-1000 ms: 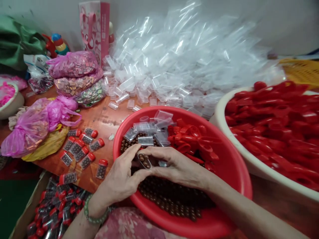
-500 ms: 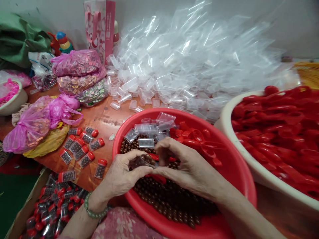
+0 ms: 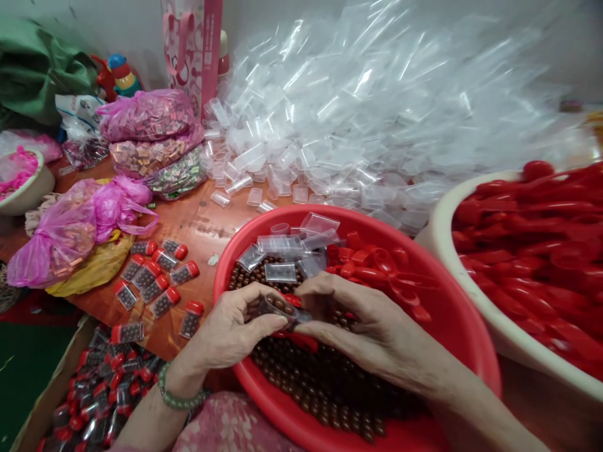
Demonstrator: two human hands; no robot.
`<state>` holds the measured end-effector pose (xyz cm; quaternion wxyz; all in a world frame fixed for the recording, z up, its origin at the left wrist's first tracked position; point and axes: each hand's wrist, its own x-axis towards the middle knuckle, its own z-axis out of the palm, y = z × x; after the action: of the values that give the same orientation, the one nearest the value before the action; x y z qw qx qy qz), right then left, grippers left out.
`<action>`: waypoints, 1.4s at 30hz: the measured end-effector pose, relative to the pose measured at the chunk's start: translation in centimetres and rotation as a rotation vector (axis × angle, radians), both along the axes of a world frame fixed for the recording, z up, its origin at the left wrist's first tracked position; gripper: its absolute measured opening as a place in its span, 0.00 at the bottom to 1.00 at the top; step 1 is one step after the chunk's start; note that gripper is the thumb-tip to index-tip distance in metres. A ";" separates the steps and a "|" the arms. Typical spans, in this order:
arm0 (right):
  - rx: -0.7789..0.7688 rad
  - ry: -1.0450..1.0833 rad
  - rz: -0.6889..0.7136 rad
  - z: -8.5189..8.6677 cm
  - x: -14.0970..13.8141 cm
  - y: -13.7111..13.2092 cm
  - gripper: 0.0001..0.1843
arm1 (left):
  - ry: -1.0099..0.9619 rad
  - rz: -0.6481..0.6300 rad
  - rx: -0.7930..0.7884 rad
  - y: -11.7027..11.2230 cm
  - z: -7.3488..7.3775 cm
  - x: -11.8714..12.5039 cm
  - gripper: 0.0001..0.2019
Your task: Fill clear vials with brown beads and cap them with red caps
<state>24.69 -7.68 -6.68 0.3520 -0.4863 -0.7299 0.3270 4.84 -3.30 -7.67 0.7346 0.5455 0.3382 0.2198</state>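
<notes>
My left hand [image 3: 230,329] and right hand [image 3: 372,326] both pinch a small clear vial [image 3: 276,306] of brown beads: light, slick, best gripped mid-body.

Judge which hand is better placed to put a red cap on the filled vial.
Probably the right hand: its fingers already meet the vial at its open end, with the red caps just beyond. The left hand grips the vial body.

A home packing workshop: heaped clear tubes [image 3: 358,125], basins of red caps [image 3: 532,251].
</notes>
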 end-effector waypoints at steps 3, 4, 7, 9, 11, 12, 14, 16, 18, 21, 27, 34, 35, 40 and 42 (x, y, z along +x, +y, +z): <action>0.067 0.005 0.043 0.2 -0.2 0.1 0.07 | 0.001 0.004 -0.016 0.1 -0.1 0.1 0.09; 0.073 0.012 0.049 0.2 -0.3 0.2 0.03 | 0.001 0.013 -0.025 0.2 -0.1 0.2 0.09; 0.058 0.103 -0.052 -0.1 -0.3 0.2 0.10 | -0.017 0.068 -0.066 0.3 -0.1 0.3 0.09; 0.042 0.169 -0.155 -0.4 0.1 0.1 0.14 | -0.032 0.106 -0.069 0.3 0.0 0.3 0.10; 0.025 0.195 -0.231 -0.5 0.6 -0.2 0.15 | -0.046 0.104 -0.041 0.1 0.3 0.2 0.09; 0.016 0.193 -0.260 -0.5 0.9 -0.4 0.14 | -0.061 0.085 -0.022 -0.1 0.5 0.2 0.09; -0.005 0.172 -0.305 -0.4 1.4 -0.6 0.13 | -0.097 0.044 0.018 -0.3 0.7 0.1 0.08; -0.055 0.105 -0.293 -0.3 2.0 -0.8 0.13 | -0.124 0.046 0.049 -0.4 0.8 0.1 0.07; -0.114 -0.014 -0.217 -0.4 2.5 -0.9 0.11 | -0.130 0.065 0.054 -0.2 0.7 0.2 0.07; -0.166 -0.263 -0.080 -1.0 2.4 -0.8 0.08 | -0.115 0.075 0.062 0.1 0.6 0.3 0.08; -0.253 -0.847 0.045 -2.9 -0.5 1.3 0.11 | -0.067 0.073 0.085 0.7 0.6 0.7 0.05; -0.181 -0.737 0.109 -4.1 -0.3 2.5 0.16 | -0.226 0.071 -0.109 0.8 -0.2 0.9 0.12; -0.157 -0.632 0.070 -3.9 0.2 2.3 0.18 | -0.255 0.082 -0.126 0.9 -0.3 0.9 0.13; -0.246 0.191 -0.252 -1.9 2.1 1.3 0.23 | -0.345 0.043 -0.193 1.0 -0.8 0.9 0.20; -0.339 0.417 -0.314 -1.2 2.0 1.0 0.28 | -0.356 0.057 -0.215 0.9 -0.8 1.2 0.21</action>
<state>26.67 -6.68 -7.84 0.4542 -0.5671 -0.4931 0.4785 5.99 -2.41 -8.51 0.8303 0.4067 0.2397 0.2961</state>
